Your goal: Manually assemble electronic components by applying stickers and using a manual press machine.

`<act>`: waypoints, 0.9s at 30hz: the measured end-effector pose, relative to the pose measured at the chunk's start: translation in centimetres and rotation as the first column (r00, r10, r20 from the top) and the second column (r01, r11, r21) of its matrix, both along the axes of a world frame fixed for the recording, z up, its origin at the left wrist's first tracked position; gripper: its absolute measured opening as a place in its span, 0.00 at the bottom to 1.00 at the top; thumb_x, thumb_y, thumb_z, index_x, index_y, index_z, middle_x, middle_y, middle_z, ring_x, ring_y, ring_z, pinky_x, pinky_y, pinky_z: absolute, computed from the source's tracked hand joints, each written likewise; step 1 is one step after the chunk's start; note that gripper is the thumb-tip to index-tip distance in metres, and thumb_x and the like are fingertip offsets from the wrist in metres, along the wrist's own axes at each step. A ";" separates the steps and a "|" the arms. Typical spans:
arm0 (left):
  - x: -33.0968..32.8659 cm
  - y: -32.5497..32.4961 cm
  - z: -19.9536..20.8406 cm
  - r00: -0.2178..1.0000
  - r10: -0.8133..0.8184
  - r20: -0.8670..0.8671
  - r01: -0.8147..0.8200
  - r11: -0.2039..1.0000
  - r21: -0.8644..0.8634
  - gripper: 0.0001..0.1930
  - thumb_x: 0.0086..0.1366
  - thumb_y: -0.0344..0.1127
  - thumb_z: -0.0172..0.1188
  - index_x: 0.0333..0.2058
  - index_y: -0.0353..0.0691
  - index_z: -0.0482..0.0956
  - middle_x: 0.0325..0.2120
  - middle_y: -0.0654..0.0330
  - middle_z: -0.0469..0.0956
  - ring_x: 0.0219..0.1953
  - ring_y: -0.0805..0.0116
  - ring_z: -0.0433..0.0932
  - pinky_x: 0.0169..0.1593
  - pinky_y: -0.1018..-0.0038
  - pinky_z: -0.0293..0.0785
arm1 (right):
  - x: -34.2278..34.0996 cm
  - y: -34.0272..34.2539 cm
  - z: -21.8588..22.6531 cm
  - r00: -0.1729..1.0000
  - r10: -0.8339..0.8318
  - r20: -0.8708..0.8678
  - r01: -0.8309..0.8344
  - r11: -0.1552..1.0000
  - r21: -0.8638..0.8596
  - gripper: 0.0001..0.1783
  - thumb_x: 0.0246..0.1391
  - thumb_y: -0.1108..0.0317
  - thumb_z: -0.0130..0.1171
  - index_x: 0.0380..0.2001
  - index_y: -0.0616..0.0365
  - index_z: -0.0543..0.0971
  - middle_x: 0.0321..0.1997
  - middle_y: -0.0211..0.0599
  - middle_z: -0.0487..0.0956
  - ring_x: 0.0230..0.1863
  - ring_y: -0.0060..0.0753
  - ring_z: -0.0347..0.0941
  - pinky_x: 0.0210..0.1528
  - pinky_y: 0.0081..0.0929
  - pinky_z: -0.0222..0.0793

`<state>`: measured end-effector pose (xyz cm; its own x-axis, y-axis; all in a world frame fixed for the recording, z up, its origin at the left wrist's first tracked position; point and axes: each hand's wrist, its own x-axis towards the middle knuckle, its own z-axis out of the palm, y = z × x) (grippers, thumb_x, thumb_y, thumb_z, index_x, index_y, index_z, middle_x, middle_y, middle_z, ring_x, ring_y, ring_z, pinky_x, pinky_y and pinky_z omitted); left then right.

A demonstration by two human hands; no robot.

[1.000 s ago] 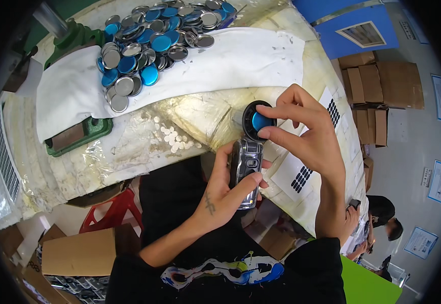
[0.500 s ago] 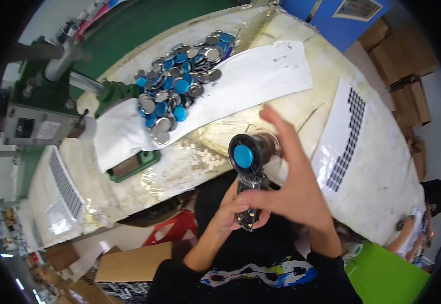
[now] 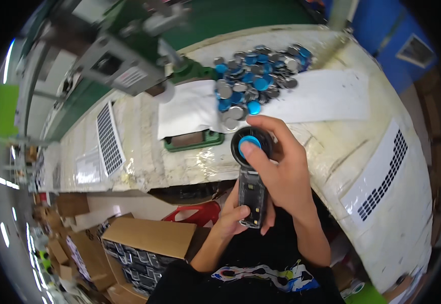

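Note:
My left hand [image 3: 234, 217] is closed around the handle of a black handheld device [image 3: 252, 190] with a round head, held upright in front of my chest. Small yellowish squares show on the dark handle. Set in the middle of the head is a blue disc [image 3: 246, 139]. The thumb of my right hand [image 3: 289, 172] presses on that disc, while its other fingers curl round the head's far side and are partly hidden. Just beyond the head, a pile of blue and silver round discs [image 3: 253, 81] lies on the table.
A green-and-grey press [image 3: 129, 71] stands at the back left, with a white cloth [image 3: 187, 109] over its green base. Sheets of black stickers lie on the right [image 3: 385, 175] and left [image 3: 110, 139] of the table [image 3: 327, 152]. Below left is a cardboard box [image 3: 152, 235] of black parts beside something red [image 3: 197, 213].
My right hand has come in from spread fingers beside the device to grip its head, thumb now on the blue disc. The view has turned left, so the table things appear shifted rightward.

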<state>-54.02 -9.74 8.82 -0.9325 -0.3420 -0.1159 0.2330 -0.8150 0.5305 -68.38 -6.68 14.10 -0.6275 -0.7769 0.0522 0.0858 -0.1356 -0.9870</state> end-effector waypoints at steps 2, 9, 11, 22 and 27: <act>1.3 -1.3 0.9 0.998 0.068 0.006 -0.068 0.997 -0.044 0.34 0.64 0.40 0.59 0.62 0.40 0.50 0.40 0.40 0.72 0.21 0.58 0.76 0.17 0.74 0.70 | -0.3 -2.6 0.4 0.982 0.175 0.077 -0.176 0.984 0.013 0.23 0.60 0.70 0.59 0.57 0.62 0.69 0.44 0.35 0.77 0.43 0.20 0.73 0.45 0.19 0.71; 3.6 -5.2 2.0 0.898 0.406 0.172 -0.372 0.907 -0.197 0.22 0.67 0.36 0.52 0.56 0.40 0.59 0.37 0.48 0.74 0.21 0.68 0.72 0.20 0.77 0.63 | -0.2 -5.4 0.2 0.987 0.139 -0.078 -0.137 0.990 0.026 0.28 0.60 0.58 0.60 0.59 0.61 0.69 0.58 0.40 0.71 0.57 0.36 0.68 0.57 0.31 0.66; 3.4 -6.2 1.9 0.893 0.416 0.174 -0.381 0.903 -0.200 0.19 0.68 0.36 0.51 0.55 0.39 0.61 0.37 0.50 0.74 0.21 0.69 0.72 0.20 0.78 0.61 | -1.8 -4.1 0.4 0.970 0.066 -0.233 -0.068 0.998 -0.004 0.24 0.62 0.61 0.58 0.58 0.60 0.71 0.59 0.39 0.72 0.59 0.34 0.67 0.58 0.30 0.66; 1.8 -10.5 0.8 0.903 0.399 0.162 -0.352 0.901 -0.256 0.13 0.71 0.40 0.51 0.47 0.37 0.67 0.37 0.50 0.77 0.23 0.72 0.71 0.22 0.79 0.60 | -6.3 0.9 3.2 0.894 -0.142 -0.425 0.206 0.972 0.109 0.21 0.66 0.62 0.51 0.56 0.63 0.73 0.56 0.40 0.76 0.60 0.32 0.69 0.62 0.30 0.62; 1.5 -11.7 0.2 0.916 0.366 0.161 -0.323 0.915 -0.242 0.13 0.72 0.40 0.50 0.44 0.35 0.68 0.36 0.51 0.78 0.23 0.73 0.71 0.23 0.78 0.60 | -7.1 0.8 4.6 0.880 -0.121 -0.458 0.174 0.982 0.075 0.21 0.66 0.60 0.50 0.56 0.63 0.74 0.56 0.40 0.76 0.59 0.33 0.69 0.59 0.31 0.65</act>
<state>-52.54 -21.47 9.03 -0.7166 -0.6742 -0.1785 0.3517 -0.5703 0.7423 -75.48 -5.90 18.70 -0.6644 -0.6946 0.2760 -0.3835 -0.0001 -0.9235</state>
